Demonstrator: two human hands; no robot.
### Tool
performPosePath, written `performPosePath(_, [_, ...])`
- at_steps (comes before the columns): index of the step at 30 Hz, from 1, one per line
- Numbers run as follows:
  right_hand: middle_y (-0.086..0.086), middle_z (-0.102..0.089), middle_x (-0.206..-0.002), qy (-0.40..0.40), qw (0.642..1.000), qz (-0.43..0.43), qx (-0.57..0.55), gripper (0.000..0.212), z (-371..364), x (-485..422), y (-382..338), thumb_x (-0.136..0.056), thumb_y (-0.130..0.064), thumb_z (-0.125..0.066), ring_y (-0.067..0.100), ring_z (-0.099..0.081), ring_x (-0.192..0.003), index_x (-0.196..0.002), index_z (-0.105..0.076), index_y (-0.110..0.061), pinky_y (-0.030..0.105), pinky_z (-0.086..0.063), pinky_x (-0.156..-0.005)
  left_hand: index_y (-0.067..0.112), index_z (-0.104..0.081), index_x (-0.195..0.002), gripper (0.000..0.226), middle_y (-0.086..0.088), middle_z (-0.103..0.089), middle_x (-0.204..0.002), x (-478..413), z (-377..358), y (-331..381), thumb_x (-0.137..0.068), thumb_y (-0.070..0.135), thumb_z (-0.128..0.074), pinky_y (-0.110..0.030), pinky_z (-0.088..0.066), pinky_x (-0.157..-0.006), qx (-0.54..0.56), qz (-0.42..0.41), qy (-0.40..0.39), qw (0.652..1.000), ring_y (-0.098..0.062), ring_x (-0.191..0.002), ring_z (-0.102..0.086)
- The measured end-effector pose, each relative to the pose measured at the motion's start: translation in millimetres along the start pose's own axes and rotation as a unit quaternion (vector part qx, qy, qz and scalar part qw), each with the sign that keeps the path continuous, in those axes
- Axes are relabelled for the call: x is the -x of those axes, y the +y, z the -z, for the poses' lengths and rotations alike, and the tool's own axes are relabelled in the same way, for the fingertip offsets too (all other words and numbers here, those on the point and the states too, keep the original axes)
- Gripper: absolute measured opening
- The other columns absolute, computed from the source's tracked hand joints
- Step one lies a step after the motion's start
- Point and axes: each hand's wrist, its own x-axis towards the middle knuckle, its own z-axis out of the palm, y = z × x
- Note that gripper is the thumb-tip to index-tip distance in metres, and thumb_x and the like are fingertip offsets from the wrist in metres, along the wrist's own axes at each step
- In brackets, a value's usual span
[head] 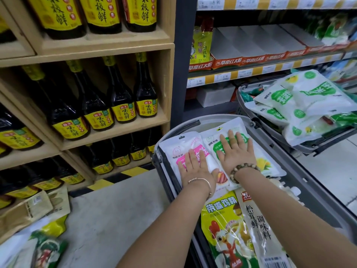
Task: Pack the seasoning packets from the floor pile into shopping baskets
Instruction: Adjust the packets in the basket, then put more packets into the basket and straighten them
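Seasoning packets (173,149) reach the far rim of the basket (193,120), left hand (195,171) and right hand (237,155) pressing them, fingers (225,144) straight.

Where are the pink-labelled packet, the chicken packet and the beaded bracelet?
pink-labelled packet (173,147): head view, white upper part.
chicken packet (218,219): head view, green front.
beaded bracelet (239,166): head view, its middle beads.

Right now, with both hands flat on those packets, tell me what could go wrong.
1. The left hand and right hand press flat on the pink-labelled packet and green-labelled packet; pressing hard might burst a seal.
2. The far basket is heaped above its rim, so its white-and-green packets could slide out.
3. Loose packets lie on the floor nearby and could be stepped on.
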Motion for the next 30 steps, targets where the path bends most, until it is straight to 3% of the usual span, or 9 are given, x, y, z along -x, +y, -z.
performPosePath(5, [0.003,0.017,-0.157,-0.060,0.998,-0.006,-0.002,0.056,9.5,1.2,-5.0,-0.099,-0.043,-0.009,0.025,0.011,-0.145,-0.149,0.011,-0.028,0.049,0.004,-0.116,0.016,0.017,-0.147,0.071,-0.012,0.024,-0.154,3.3,14.7,-5.8,-0.098,0.052,-0.018,-0.048,0.007,-0.116,-0.001,-0.020,-0.024,0.999,-0.029,-0.143,0.019])
performPosePath(7, [0.004,0.013,-0.158,-0.087,0.996,0.000,0.010,0.056,19.5,0.1,-6.3,-0.099,-0.043,-0.012,0.027,0.007,-0.145,-0.150,0.008,-0.028,0.050,-0.001,-0.117,0.015,0.003,-0.150,0.069,-0.013,0.007,-0.158,7.9,22.9,-15.6,-0.098,0.047,-0.028,-0.045,-0.006,-0.117,0.014,-0.047,-0.004,0.999,-0.029,-0.145,0.003])
performPosePath(9, [0.006,0.003,-0.159,-0.096,0.995,-0.003,0.002,0.058,31.6,0.1,-9.7,-0.099,-0.042,-0.021,0.027,-0.002,-0.146,-0.151,0.000,-0.027,0.049,-0.009,-0.117,0.013,-0.016,-0.147,0.058,-0.014,-0.021,-0.153,15.9,35.6,-28.7,-0.098,0.037,-0.036,-0.042,-0.026,-0.110,0.032,-0.073,0.061,0.995,-0.030,-0.139,-0.024])
performPosePath(12, [0.007,-0.016,-0.157,-0.047,0.998,0.007,-0.038,0.059,52.2,2.9,-27.9,-0.097,-0.039,-0.034,0.024,-0.023,-0.142,-0.150,-0.013,-0.025,0.045,-0.023,-0.113,0.017,-0.034,-0.139,0.044,-0.009,-0.042,-0.139,29.8,58.9,-55.7,-0.096,0.027,-0.039,-0.037,-0.037,-0.097,0.070,-0.079,0.142,0.984,-0.030,-0.124,-0.044])
performPosePath(17, [0.006,-0.029,-0.153,0.031,0.990,0.119,-0.065,0.057,86.9,18.2,-102.0,-0.096,-0.040,-0.040,0.022,-0.033,-0.136,-0.148,-0.024,-0.023,0.035,-0.030,-0.106,0.024,-0.041,-0.134,0.042,-0.004,-0.046,-0.138,55.2,96.5,-124.5,-0.093,0.027,-0.044,-0.036,-0.039,-0.096,0.101,-0.047,0.184,0.977,-0.028,-0.121,-0.048])
performPosePath(23, [0.003,-0.045,-0.140,0.071,0.947,0.302,-0.080,0.053,111.0,46.0,-249.9,-0.094,-0.044,-0.042,0.023,-0.043,-0.127,-0.143,-0.034,-0.024,0.033,-0.035,-0.098,0.025,-0.043,-0.135,0.042,0.001,-0.048,-0.136,118.1,117.3,-257.7,-0.094,0.029,-0.046,-0.032,-0.041,-0.094,0.109,0.060,0.248,0.961,-0.021,-0.122,-0.048])
performPosePath(26, [0.001,-0.039,-0.146,0.055,0.921,0.376,-0.084,0.053,99.4,62.8,-322.0,-0.093,-0.043,-0.043,0.021,-0.040,-0.131,-0.142,-0.036,-0.025,0.033,-0.033,-0.103,0.023,-0.045,-0.134,0.042,-0.001,-0.048,-0.135,150.8,95.5,-322.4,-0.092,0.029,-0.049,-0.033,-0.043,-0.093,0.132,0.143,0.279,0.940,-0.023,-0.118,-0.051])
performPosePath(30, [0.001,-0.046,-0.140,0.030,0.888,0.454,-0.066,0.051,69.0,93.7,-398.5,-0.091,-0.042,-0.044,0.022,-0.046,-0.125,-0.139,-0.040,-0.027,0.032,-0.037,-0.098,0.021,-0.045,-0.133,0.045,-0.002,-0.047,-0.134,196.9,41.4,-391.2,-0.091,0.034,-0.043,-0.032,-0.041,-0.088,0.117,0.237,0.285,0.922,-0.026,-0.118,-0.050])
